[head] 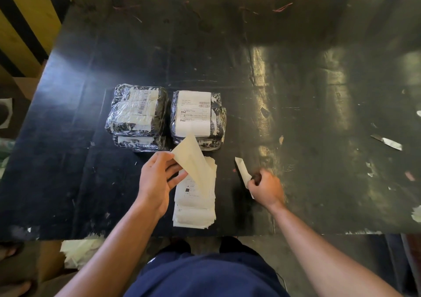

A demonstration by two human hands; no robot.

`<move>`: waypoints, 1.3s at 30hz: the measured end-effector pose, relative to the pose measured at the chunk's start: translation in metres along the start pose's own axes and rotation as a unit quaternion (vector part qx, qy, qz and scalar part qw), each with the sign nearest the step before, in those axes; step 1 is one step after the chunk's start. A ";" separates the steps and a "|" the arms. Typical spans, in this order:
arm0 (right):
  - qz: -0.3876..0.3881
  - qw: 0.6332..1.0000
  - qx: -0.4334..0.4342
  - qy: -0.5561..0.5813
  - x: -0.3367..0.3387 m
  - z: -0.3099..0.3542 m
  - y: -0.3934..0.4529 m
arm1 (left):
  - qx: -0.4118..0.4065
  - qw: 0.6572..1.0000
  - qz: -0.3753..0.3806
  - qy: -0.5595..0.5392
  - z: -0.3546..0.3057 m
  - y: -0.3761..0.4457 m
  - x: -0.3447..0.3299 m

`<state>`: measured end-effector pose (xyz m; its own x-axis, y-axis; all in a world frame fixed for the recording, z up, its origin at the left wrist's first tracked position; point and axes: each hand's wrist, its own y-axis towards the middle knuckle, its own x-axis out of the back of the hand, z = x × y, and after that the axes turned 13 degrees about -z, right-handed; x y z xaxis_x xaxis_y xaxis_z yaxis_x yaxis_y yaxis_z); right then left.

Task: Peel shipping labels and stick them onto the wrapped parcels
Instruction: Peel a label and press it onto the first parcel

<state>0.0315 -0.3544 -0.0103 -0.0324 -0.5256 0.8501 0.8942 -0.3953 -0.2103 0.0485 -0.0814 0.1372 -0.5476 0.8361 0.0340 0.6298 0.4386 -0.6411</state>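
A stack of shipping labels lies on the black tabletop near its front edge. A cream backing sheet is pinched at its corner in the left grip, lifted and tilted over the far end of the stack. Just right of the stack, a narrow white label strip is gripped in the curled fingers of the right grip. Beyond the stack two piles of wrapped parcels are seen: the right pile carries a flat white label on top, the left pile shows wrinkled labels under clear film. Paper scraps lie far right of the stack.
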 end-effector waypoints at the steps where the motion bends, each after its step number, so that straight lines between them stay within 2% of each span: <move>1: -0.013 1.000 0.009 -0.006 0.004 0.000 -0.003 | 0.002 1.000 0.003 -0.003 -0.001 -0.001 -0.002; 4: -0.086 0.993 0.076 0.023 0.020 0.009 -0.013 | 0.008 1.000 0.008 -0.017 -0.003 -0.003 -0.008; 7: -0.152 0.963 0.190 0.120 0.037 0.046 -0.030 | 0.012 1.000 0.005 -0.023 -0.005 -0.005 -0.013; 10: -0.167 0.928 0.294 0.156 0.051 0.093 -0.054 | 0.012 1.000 0.001 -0.027 -0.005 -0.007 -0.018; 13: -0.188 0.903 0.362 0.137 0.053 0.124 -0.069 | 0.022 0.999 -0.001 -0.048 -0.006 -0.009 -0.020; 17: -0.212 0.888 0.395 0.102 0.044 0.140 -0.071 | 0.033 0.997 -0.009 -0.073 -0.007 -0.009 -0.018; 23: -0.216 0.888 0.399 0.076 0.039 0.145 -0.067 | 0.038 0.996 -0.005 -0.085 -0.007 -0.010 -0.013; 27: -0.175 0.920 0.319 0.144 0.045 0.147 -0.061 | 0.035 0.995 0.028 -0.093 -0.011 -0.013 -0.010; 29: -0.154 0.933 0.243 0.218 0.052 0.147 -0.054 | 0.025 0.994 0.036 -0.100 -0.014 -0.011 -0.006; 31: -0.094 0.931 0.149 0.319 0.061 0.145 -0.042 | -0.011 0.998 0.012 -0.069 -0.018 -0.004 -0.002; 34: 0.018 0.890 0.002 0.455 0.075 0.142 -0.028 | -0.071 0.997 -0.014 0.033 -0.018 0.009 0.004; 37: 0.101 0.826 -0.098 0.546 0.081 0.139 -0.024 | -0.053 0.995 0.043 0.070 -0.017 0.013 0.007; 39: 0.126 0.803 -0.124 0.569 0.082 0.137 -0.024 | -0.057 0.993 0.072 0.081 -0.017 0.014 0.007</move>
<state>0.0687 -0.2846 0.1309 -0.3774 -0.9050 -0.1965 0.8249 -0.2321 -0.5154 0.0629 -0.0642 0.1417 -0.3581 0.9305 0.0767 0.7580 0.3377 -0.5581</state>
